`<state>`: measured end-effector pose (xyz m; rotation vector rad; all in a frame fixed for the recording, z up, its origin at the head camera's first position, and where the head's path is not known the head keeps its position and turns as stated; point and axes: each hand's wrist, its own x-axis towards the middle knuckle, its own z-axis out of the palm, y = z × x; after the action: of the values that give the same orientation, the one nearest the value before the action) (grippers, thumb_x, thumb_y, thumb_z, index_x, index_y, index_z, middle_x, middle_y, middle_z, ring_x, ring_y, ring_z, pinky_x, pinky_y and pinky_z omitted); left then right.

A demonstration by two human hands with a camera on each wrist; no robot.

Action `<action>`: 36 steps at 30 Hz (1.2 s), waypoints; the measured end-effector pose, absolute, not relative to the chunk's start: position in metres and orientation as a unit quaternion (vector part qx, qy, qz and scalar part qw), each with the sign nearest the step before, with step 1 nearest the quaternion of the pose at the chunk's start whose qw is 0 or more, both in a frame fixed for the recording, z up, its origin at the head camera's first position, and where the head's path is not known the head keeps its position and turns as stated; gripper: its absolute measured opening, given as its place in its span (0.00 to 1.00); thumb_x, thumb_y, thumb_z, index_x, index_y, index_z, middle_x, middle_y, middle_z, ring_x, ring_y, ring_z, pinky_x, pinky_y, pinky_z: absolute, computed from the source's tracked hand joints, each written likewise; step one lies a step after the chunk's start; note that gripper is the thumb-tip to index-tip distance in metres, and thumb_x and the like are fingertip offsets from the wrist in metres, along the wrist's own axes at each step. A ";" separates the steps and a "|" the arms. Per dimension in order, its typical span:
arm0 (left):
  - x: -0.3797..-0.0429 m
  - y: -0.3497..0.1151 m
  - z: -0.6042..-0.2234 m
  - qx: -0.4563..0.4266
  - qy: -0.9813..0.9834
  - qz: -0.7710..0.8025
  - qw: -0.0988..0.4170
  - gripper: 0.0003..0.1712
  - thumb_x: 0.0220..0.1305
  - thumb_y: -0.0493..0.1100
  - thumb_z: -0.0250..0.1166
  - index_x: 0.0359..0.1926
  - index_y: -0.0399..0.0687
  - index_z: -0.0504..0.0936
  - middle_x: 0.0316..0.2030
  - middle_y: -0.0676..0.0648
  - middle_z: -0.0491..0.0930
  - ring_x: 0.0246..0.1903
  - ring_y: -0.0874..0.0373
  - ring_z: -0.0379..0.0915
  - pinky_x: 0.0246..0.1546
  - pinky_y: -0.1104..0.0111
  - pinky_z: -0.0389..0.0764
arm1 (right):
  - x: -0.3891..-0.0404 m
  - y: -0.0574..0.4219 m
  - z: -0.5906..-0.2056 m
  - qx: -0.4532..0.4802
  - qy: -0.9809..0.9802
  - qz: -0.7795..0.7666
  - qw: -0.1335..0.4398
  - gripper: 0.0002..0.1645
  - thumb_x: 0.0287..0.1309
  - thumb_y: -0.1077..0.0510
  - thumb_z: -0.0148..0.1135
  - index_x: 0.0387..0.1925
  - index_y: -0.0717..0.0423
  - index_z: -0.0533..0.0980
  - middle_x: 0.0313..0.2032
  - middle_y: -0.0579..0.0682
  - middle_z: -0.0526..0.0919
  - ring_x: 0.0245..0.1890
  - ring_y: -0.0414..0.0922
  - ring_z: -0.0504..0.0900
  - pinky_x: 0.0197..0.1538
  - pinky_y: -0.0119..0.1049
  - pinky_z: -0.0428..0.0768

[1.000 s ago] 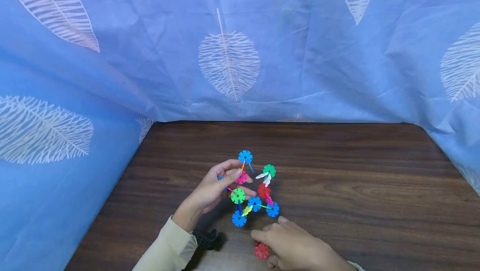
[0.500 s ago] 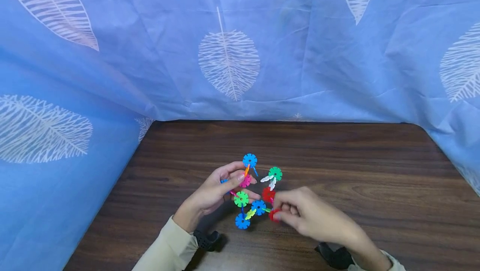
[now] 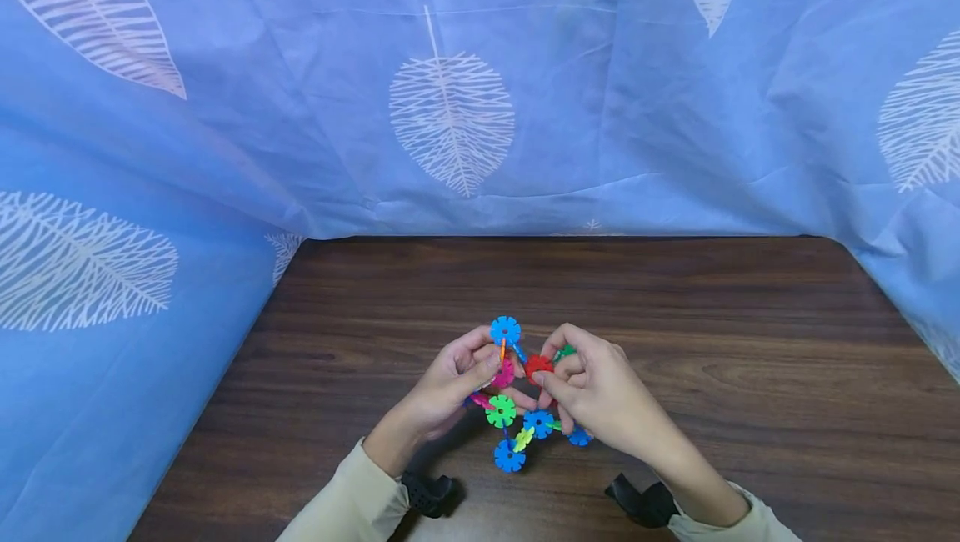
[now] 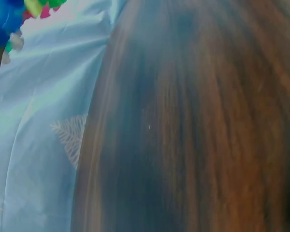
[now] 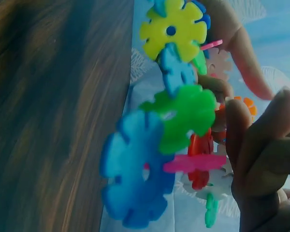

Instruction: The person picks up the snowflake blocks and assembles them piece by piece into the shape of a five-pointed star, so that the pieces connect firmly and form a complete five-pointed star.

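Note:
In the head view, a chain of interlocking slotted plastic discs hangs above the table, including a bright green disc [image 3: 501, 411] and a blue disc [image 3: 506, 331] at its top. My left hand [image 3: 442, 388] pinches the chain by a pink disc [image 3: 504, 373]. Between thumb and index finger, my right hand [image 3: 607, 392] holds a red disc [image 3: 537, 367] against a blue piece below the top disc. The right wrist view shows a yellow disc [image 5: 183, 29], a green disc [image 5: 188, 116] and a large blue disc [image 5: 130, 169] linked beside the right fingers [image 5: 266, 154]. Fingers partly cover the chain's right side.
Dark wood table [image 3: 750, 342] lies under both hands. A blue curtain [image 3: 585, 108] with white leaf prints stands along the back and left. Black wrist mounts [image 3: 431, 494] sit at both wrists.
My right hand has lifted the red disc from the table's near side and brought it up to the chain's upper part. The left hand and chain have shifted slightly right.

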<state>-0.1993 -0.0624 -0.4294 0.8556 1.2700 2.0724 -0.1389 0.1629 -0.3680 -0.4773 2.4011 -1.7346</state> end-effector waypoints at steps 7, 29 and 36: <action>-0.196 -0.057 -0.428 0.296 0.475 0.789 0.252 0.14 0.81 0.41 0.56 0.59 0.38 0.71 0.43 0.44 0.84 0.38 0.47 0.89 0.46 0.52 0.87 | -0.140 0.163 -0.368 -0.167 0.795 -0.578 0.080 0.09 0.68 0.64 0.67 0.40 0.66 0.74 0.24 0.52 0.85 0.13 0.48 0.79 0.12 0.28 0.71; -0.187 -0.053 -0.426 0.268 0.494 0.783 0.267 0.24 0.82 0.42 0.53 0.71 0.33 0.67 0.51 0.42 0.83 0.36 0.48 0.89 0.46 0.56 0.88 | -0.139 0.163 -0.370 -0.170 0.790 -0.585 0.069 0.05 0.68 0.64 0.66 0.36 0.63 0.79 0.22 0.52 0.83 0.11 0.53 0.75 0.12 0.32 0.74; -0.186 -0.051 -0.426 0.292 0.491 0.780 0.254 0.21 0.82 0.40 0.53 0.67 0.31 0.70 0.51 0.42 0.85 0.34 0.50 0.89 0.44 0.58 0.88 | -0.138 0.163 -0.369 -0.153 0.791 -0.588 0.069 0.06 0.69 0.65 0.65 0.36 0.66 0.78 0.21 0.52 0.81 0.12 0.53 0.76 0.13 0.31 0.74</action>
<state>-0.1858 -0.0510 -0.4263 0.7944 1.3350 2.1204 -0.1376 0.1633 -0.3685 -0.4599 2.3813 -1.7703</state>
